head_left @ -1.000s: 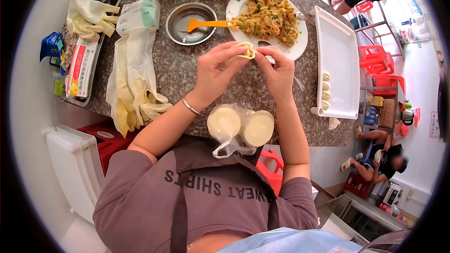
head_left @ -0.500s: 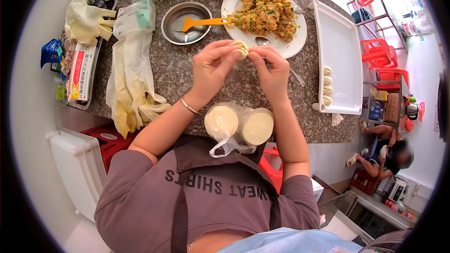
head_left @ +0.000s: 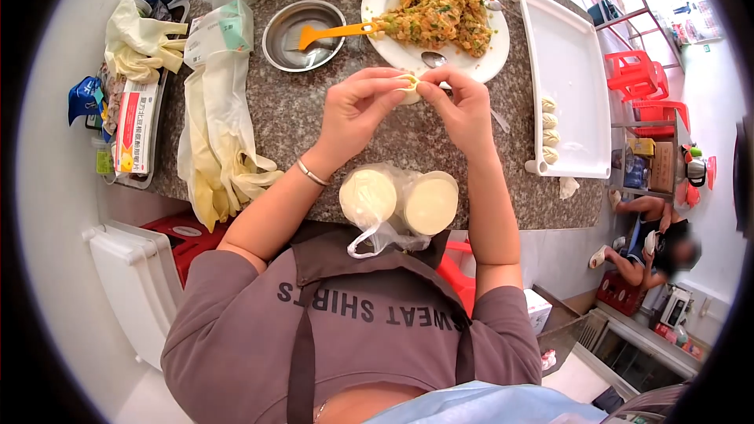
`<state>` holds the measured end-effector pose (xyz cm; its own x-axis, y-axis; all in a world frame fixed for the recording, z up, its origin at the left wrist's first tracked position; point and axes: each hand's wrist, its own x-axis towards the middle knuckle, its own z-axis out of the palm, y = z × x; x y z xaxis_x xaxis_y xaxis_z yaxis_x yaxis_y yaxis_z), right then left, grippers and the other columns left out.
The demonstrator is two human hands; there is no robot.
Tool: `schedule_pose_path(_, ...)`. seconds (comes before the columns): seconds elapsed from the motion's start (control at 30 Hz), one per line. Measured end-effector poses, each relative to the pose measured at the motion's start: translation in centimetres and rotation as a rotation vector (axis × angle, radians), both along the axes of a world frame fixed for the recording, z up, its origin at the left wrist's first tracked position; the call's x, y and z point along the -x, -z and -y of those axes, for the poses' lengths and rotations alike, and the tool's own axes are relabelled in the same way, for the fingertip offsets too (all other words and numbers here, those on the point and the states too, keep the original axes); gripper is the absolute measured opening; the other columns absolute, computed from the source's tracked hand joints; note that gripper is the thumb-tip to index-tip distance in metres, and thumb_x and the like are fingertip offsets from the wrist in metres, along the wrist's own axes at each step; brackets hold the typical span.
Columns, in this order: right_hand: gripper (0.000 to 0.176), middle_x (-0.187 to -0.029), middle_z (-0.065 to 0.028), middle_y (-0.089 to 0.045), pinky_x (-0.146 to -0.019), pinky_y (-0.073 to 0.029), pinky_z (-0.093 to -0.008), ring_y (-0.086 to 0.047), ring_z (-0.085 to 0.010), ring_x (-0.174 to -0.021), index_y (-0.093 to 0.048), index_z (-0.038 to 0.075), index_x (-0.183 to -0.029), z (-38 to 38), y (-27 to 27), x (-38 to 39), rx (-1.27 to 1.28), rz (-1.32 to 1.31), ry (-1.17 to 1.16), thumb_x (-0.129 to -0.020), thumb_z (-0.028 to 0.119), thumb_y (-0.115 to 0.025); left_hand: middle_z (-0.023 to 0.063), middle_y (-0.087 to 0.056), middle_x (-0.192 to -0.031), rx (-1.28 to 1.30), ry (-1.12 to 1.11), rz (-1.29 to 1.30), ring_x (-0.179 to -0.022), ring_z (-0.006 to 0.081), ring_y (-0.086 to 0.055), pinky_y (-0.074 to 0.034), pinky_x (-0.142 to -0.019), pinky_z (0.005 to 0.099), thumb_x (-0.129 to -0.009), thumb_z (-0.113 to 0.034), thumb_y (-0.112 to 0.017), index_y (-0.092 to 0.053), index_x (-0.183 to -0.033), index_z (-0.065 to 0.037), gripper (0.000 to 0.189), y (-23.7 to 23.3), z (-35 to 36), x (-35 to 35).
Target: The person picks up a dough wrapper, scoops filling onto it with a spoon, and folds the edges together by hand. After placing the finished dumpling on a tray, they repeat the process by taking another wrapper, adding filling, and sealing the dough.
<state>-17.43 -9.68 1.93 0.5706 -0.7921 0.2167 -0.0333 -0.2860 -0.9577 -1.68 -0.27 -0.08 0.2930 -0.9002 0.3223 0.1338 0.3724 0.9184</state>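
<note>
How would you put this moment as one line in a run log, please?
left hand: pinching dumpling | right hand: pinching its edge | tray: row of folded dumplings | plate: heap of filling

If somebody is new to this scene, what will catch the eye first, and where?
Probably the mound of chopped filling on the white plate, near the top, with the bright orange tool beside it. Then the left hand and right hand, holding a small wrapper together in the middle. On the right, a white tray with a row of folded dumplings also stands out.
</note>
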Motion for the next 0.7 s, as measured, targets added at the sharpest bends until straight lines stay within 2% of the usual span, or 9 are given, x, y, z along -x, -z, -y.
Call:
schedule_pose_path(0.03,0.011,-0.085,-0.0060,-0.068,-0.074,-0.048,-0.0288,-0.062,-0.0141,-0.080,-0.069,0.000,-0.090,-0.2,0.0,-0.1,-0.001,0.002,0.003,-0.085,0.009,-0.071,0.0126,-0.066,-0.114,0.018,-0.017,-0.001,-0.098,0.0148,-0.065,-0.054,-0.084,0.0261,-0.090,0.000,-0.065,-0.071,-0.106,0.002,0.017,0.0,0.0,0.1)
schedule_pose_path(0.1,0.010,-0.083,-0.0086,-0.067,-0.072,-0.048,-0.0310,-0.062,-0.0198,-0.077,-0.069,0.001,-0.089,-0.5,0.0,-0.5,0.213,-0.091,0.104,-0.083,0.008,-0.072,0.0133,-0.067,-0.114,-0.037,-0.059,0.045,-0.098,0.0147,-0.065,-0.055,-0.084,0.0260,-0.090,0.000,-0.065,-0.071,-0.106,0.002,0.016,0.1,-0.1,0.0)
schedule_pose_path(0.2,0.009,-0.082,-0.0107,-0.066,-0.070,-0.048,-0.0333,-0.062,-0.0256,-0.076,-0.069,0.001,-0.089,-0.6,-0.1,-0.7,0.366,-0.099,0.095,-0.082,0.006,-0.072,0.0137,-0.067,-0.113,-0.117,-0.123,0.119,-0.097,0.0143,-0.066,-0.056,-0.082,0.0256,-0.090,0.001,-0.066,-0.070,-0.105,0.002,0.015,-0.3,-0.3,-0.1)
schedule_pose_path(0.37,0.009,-0.082,-0.0108,-0.066,-0.071,-0.049,-0.0331,-0.062,-0.0261,-0.077,-0.068,0.001,-0.090,-1.0,-0.7,-0.7,0.347,-0.125,0.126,-0.083,0.006,-0.071,0.0127,-0.069,-0.110,-0.115,-0.151,0.194,-0.092,0.0133,-0.068,-0.055,-0.077,0.0237,-0.089,-0.002,-0.068,-0.072,-0.100,0.001,0.012,-0.1,0.0,0.0)
schedule_pose_path(0.43,0.010,-0.082,-0.0106,-0.066,-0.072,-0.049,-0.0326,-0.062,-0.0251,-0.077,-0.068,0.000,-0.090,-0.9,-0.6,-0.5,0.365,-0.116,0.170,-0.083,0.006,-0.070,0.0126,-0.067,-0.112,-0.075,-0.096,-0.178,-0.097,0.0140,-0.066,-0.054,-0.081,0.0242,-0.089,-0.001,-0.068,-0.071,-0.099,0.001,0.011,-0.4,0.3,0.4)
schedule_pose_path(0.53,0.012,-0.081,-0.0092,-0.065,-0.072,-0.048,-0.0313,-0.062,-0.0216,-0.077,-0.067,0.000,-0.092,-0.1,-0.2,0.1,0.199,-0.042,0.120,-0.083,0.008,-0.071,0.0125,-0.066,-0.113,-0.083,0.018,-0.140,-0.100,0.0152,-0.065,-0.054,-0.085,0.0251,-0.089,0.001,-0.067,-0.071,-0.100,0.002,0.012,-0.1,0.0,-0.3)
schedule_pose_path(0.6,0.014,-0.081,-0.0084,-0.065,-0.072,-0.048,-0.0306,-0.061,-0.0187,-0.077,-0.067,0.000,-0.092,0.6,-0.2,0.8,-0.058,-0.067,-0.049,-0.084,0.009,-0.072,0.0126,-0.066,-0.112,-0.056,0.028,-0.096,-0.100,0.0155,-0.066,-0.054,-0.086,0.0255,-0.089,0.001,-0.067,-0.071,-0.101,0.002,0.012,0.0,0.0,-0.4)
schedule_pose_path(0.67,0.014,-0.081,-0.0077,-0.065,-0.072,-0.047,-0.0304,-0.061,-0.0175,-0.078,-0.067,0.000,-0.093,0.4,-0.4,0.6,-0.004,-0.013,-0.038,-0.083,0.009,-0.072,0.0127,-0.066,-0.112,-0.027,0.034,-0.053,-0.099,0.0157,-0.066,-0.054,-0.086,0.0259,-0.089,0.002,-0.067,-0.071,-0.101,0.002,0.013,0.1,0.0,-0.4)
schedule_pose_path(0.7,0.012,-0.083,-0.0065,-0.064,-0.074,-0.047,-0.0284,-0.060,-0.0150,-0.080,-0.066,-0.001,-0.093,0.3,-0.7,0.6,0.082,-0.077,-0.037,-0.085,0.008,-0.071,0.0126,-0.066,-0.111,-0.022,0.030,-0.031,-0.098,0.0155,-0.066,-0.055,-0.085,0.0260,-0.089,0.002,-0.067,-0.071,-0.101,0.003,0.013,0.0,0.0,-0.4)
